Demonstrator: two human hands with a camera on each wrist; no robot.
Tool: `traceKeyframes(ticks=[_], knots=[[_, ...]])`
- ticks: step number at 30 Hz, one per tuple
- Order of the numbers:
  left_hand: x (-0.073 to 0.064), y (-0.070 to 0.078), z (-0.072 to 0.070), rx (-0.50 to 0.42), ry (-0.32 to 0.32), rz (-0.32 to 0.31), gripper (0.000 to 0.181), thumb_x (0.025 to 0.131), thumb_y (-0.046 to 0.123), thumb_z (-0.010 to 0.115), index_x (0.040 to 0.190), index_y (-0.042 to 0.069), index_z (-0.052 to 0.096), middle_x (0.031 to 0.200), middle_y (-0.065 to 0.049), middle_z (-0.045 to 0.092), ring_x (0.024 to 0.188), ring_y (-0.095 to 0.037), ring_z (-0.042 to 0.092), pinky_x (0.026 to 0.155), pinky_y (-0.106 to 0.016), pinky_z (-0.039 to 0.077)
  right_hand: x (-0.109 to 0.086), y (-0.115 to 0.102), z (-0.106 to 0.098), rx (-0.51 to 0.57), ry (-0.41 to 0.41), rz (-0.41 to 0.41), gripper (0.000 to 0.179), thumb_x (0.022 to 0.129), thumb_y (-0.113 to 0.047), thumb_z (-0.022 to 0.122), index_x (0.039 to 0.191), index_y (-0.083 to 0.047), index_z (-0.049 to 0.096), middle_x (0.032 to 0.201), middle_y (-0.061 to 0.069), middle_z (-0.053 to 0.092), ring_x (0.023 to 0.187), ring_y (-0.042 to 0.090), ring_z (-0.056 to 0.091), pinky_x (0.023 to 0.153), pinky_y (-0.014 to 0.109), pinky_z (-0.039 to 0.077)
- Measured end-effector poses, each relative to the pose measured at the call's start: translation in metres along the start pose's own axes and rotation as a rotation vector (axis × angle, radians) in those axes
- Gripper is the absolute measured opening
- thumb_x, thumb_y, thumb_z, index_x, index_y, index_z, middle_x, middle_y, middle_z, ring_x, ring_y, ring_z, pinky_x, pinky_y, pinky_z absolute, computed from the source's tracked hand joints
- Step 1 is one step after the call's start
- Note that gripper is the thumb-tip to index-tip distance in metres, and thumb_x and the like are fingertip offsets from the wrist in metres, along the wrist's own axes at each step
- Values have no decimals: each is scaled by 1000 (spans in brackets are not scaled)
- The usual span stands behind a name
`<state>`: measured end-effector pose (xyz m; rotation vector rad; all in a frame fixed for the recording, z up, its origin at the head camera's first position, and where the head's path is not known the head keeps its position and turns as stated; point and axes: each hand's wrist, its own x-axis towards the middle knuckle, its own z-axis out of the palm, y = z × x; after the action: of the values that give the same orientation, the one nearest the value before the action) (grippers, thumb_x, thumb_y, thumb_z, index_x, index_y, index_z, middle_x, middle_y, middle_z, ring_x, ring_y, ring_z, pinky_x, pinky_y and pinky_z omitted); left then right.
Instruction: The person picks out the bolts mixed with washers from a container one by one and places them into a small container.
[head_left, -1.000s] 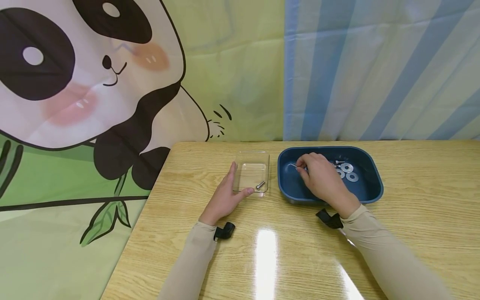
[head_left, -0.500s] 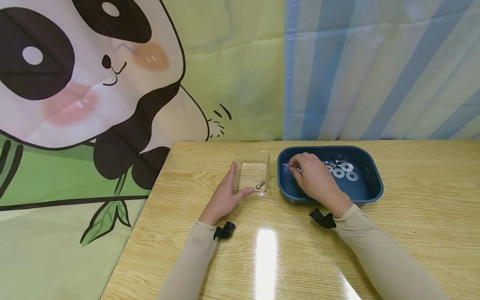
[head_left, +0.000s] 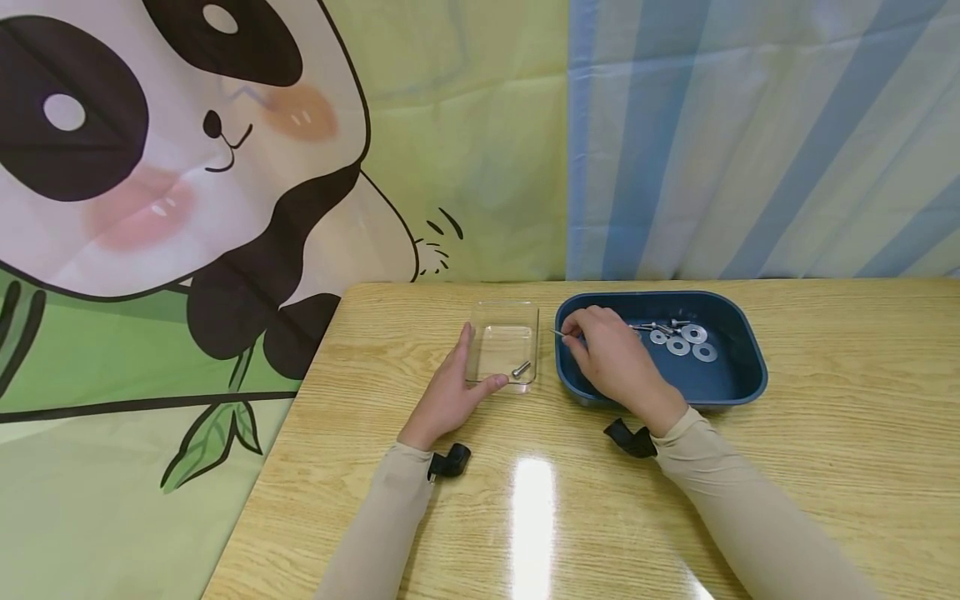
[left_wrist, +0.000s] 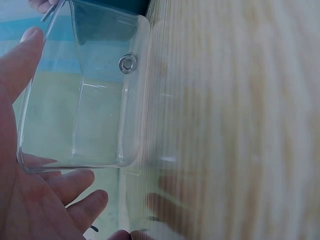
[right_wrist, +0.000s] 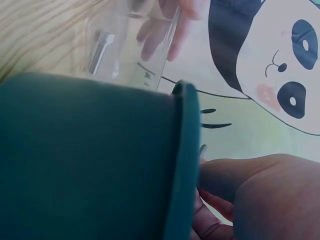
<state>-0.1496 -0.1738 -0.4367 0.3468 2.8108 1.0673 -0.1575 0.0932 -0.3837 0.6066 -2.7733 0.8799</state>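
In the head view my left hand (head_left: 450,396) grips the near left corner of a clear plastic box (head_left: 504,321), thumb along the near rim and fingers at the left side. A socket-head screw (head_left: 521,369) lies in the box; its hex socket (left_wrist: 127,64) shows in the left wrist view. My right hand (head_left: 618,354) is over the left rim of a dark blue tub (head_left: 738,375). Thumb and forefinger pinch a thin metal screw (head_left: 557,332), its tip pointing left toward the box. Most of this screw is hidden by the fingers.
Several washers (head_left: 678,346) and screws (head_left: 652,327) lie in the tub. Box and tub stand side by side on a wooden table (head_left: 585,517), close to its back edge. A panda-print cloth (head_left: 300,208) and a striped cloth (head_left: 750,167) hang behind.
My right hand has moved left across the tub to its left rim, with the screw pinched in it. More washers and screws show behind it. The left hand and box have not moved.
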Motion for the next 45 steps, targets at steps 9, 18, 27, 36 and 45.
traceKeyframes(ticks=[9,18,27,36,45], knots=[[0,0,0,-15,-5,1,108,88,74,54,163,21,-3,168,1,8,151,-28,17,120,-51,22,4,-10,7,17,6,-25,8,99,-9,65,104,-4,68,98,9,64,91,27,57,76,41,50],[0,0,0,-5,2,8,108,89,73,55,163,18,-1,168,0,9,151,-28,19,120,-50,22,7,-17,14,9,24,-47,7,98,-9,67,103,-5,68,96,9,64,90,26,57,76,41,50],[0,-1,1,-10,1,0,109,88,75,54,163,21,-3,167,2,8,151,-29,19,119,-53,23,9,-22,22,41,-16,-32,8,99,-10,66,104,-5,68,97,8,64,91,25,57,75,39,50],[1,-1,1,-28,2,2,107,89,71,57,163,21,-1,168,2,7,151,-28,17,119,-53,23,13,-26,28,31,-37,-29,6,97,-10,67,102,-6,69,97,7,64,90,24,56,74,38,51],[1,-1,0,-8,-1,2,108,88,73,55,163,20,-2,168,-1,9,151,-29,18,119,-52,22,16,-30,35,21,-37,-47,6,97,-11,68,101,-7,69,95,6,65,87,22,56,73,36,51]])
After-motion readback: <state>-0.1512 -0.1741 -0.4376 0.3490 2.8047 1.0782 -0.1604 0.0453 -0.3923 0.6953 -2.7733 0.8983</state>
